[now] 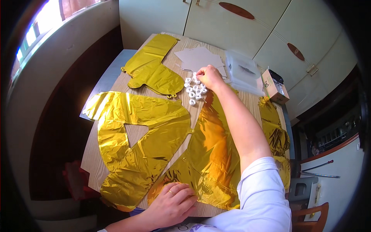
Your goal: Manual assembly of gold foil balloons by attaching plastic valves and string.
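Observation:
My right hand [210,77] reaches across the table with its fingers pinched on a small white ribbon roll [196,80] at the far edge of a pile. Several more white ribbon rolls [192,95] lie loosely together just below it. Close to the table's near edge, my left hand [174,203] is curled against a flat gold foil balloon [216,154]; its fingertips are hidden, so what they hold cannot be made out. My right forearm passes over that balloon. Another flat gold foil balloon [154,123], with a triangular opening, is spread out on the left.
Folded gold foil [154,63] lies at the far left, and more gold foil [272,127] along the right edge. Behind the rolls are white cards [199,58], clear plastic sleeves [243,71] and a small box [275,87] with a black item. Cabinets [232,27] stand behind the wooden table [94,154].

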A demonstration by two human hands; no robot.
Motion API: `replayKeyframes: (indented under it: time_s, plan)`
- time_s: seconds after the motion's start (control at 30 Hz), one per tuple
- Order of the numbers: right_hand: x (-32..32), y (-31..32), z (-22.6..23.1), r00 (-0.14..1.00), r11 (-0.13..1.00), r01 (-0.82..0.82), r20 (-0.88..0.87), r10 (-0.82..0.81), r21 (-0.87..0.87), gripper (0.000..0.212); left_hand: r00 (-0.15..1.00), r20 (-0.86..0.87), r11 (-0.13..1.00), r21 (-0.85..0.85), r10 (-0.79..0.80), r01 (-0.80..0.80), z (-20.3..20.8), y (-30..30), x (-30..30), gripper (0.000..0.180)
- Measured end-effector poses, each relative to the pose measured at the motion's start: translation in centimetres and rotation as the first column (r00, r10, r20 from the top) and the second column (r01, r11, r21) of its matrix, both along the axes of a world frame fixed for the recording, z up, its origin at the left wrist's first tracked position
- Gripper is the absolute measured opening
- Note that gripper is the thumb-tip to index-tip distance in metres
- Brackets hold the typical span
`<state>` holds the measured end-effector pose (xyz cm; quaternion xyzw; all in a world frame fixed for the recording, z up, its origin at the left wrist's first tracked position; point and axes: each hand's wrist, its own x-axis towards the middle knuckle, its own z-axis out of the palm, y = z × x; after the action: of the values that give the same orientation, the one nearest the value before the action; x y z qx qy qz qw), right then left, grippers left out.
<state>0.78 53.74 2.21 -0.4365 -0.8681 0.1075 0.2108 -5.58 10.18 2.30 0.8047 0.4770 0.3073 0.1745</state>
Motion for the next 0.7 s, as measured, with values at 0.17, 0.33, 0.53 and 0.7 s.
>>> replayKeyframes:
  time_s: [0.17, 0.33, 0.53, 0.7]
  plan:
    - [0.7, -0.5, 1.8, 0.998, 0.994, -0.054, 0.02, 0.056, -0.097, 0.016, 1.0, 0.003, 1.0, 0.004, 0.0, 0.0, -0.1, 0.0, 0.0, 0.03]
    - [1.0, -1.5, 3.2, 0.949, 0.987, 0.031, 0.313, 0.019, -0.156, 0.022, 1.0, -0.001, 1.0, 0.006, 0.006, -0.006, -0.1, 0.0, 0.1, 0.03]
    - [-0.4, -1.7, 2.0, 0.974, 0.98, 0.086, 0.224, -0.045, -0.179, 0.039, 1.0, -0.004, 1.0, -0.004, 0.002, -0.002, -0.1, 0.0, 0.1, 0.03]
    - [-2.5, -3.3, 2.9, 0.938, 0.981, 0.153, 0.329, -0.106, -0.12, 0.048, 1.0, -0.002, 1.0, -0.009, 0.017, -0.017, 0.0, -0.1, 0.1, 0.03]
